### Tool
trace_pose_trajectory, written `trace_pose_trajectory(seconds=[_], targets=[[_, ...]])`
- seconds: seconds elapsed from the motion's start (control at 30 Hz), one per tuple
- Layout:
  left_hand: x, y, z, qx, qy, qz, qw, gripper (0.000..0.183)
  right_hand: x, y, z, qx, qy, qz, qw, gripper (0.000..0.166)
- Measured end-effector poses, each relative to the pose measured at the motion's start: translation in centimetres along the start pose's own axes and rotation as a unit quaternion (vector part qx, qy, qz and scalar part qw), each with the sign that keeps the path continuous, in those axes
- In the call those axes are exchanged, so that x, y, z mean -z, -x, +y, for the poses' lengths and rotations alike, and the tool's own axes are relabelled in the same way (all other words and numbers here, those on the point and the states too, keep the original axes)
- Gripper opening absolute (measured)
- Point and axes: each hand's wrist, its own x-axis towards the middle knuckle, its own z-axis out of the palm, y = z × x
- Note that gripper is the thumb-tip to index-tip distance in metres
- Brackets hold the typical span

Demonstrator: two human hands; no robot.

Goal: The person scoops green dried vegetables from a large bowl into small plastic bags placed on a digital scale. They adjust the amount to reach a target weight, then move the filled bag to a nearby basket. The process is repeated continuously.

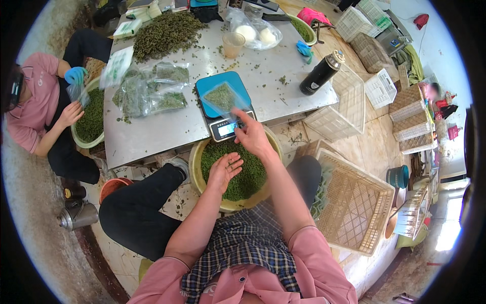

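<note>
A clear plastic bag of small green buds (pixel 221 95) lies on the blue plate of a digital scale (pixel 205 81) at the table's front edge. My right hand (pixel 252 136) is over the scale's front right corner. Its index fingertip reaches the bag's near edge, and the thumb is apart from it, beside the lit display (pixel 226 130). My left hand (pixel 224 171) is turned palm up above a yellowish basin (pixel 195 178) of loose green buds (pixel 246 178). Its fingers are slightly curled, with a few green bits on them.
Filled bags (pixel 152 93) and a bud heap (pixel 167 32) lie on the metal table (pixel 152 142). A plastic cup (pixel 233 43) and black thermos flask (pixel 321 74) stand there. Plastic crates (pixel 353 205) are at right. At left a co-worker's gloved hand (pixel 76 75) holds a bag.
</note>
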Motion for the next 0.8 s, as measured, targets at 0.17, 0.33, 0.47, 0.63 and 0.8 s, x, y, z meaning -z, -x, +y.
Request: trace_pose_trajectory(seconds=[0.17, 0.33, 0.47, 0.63, 0.8], targets=[[-0.2, -0.1, -0.1, -0.019, -0.184, 0.081, 0.979, 0.034, 1.1, 1.1, 1.8, 0.022, -0.097, 0.136, 0.986, 0.030], [0.5, -1.0, -1.5, -0.041, -0.286, 0.085, 0.954, 0.032, 0.7, 1.8, 4.7, 0.067, -0.035, 0.234, 0.969, 0.023], [0.2, -0.5, -0.9, -0.009, -0.248, 0.081, 0.965, 0.030, -0.9, 1.1, 4.5, 0.087, 0.194, 0.265, 0.941, 0.027], [0.8, -0.5, -0.6, -0.021, -0.228, 0.094, 0.969, 0.028, -0.4, 0.6, 4.4, 0.064, 0.160, 0.277, 0.945, 0.021], [0.5, -0.6, -1.2, -0.017, -0.187, 0.110, 0.976, 0.021, -0.9, -0.6, 1.2, 0.059, 0.125, 0.291, 0.947, 0.015]])
